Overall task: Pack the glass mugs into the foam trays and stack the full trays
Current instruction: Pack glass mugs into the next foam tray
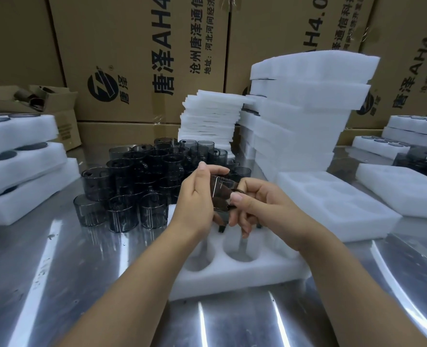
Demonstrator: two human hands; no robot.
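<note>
While left hand and right hand clasp one glass mug over the foam tray | step: filling tray | next, likely: lower mug squarely into an empty well.

- Glass mugs, far-left cluster: smoky grey to near-black, translucent.
- Held mug, centre: paler brownish smoke tint, see-through.
- Foam tray, near: plain white.
- Foam stacks, far right: plain white.
- Filled trays, left: white with dark round patches.
- Table: silver-grey metal, white light streaks.
- Cardboard boxes, far: brown, black lettering, round black logo.
</note>
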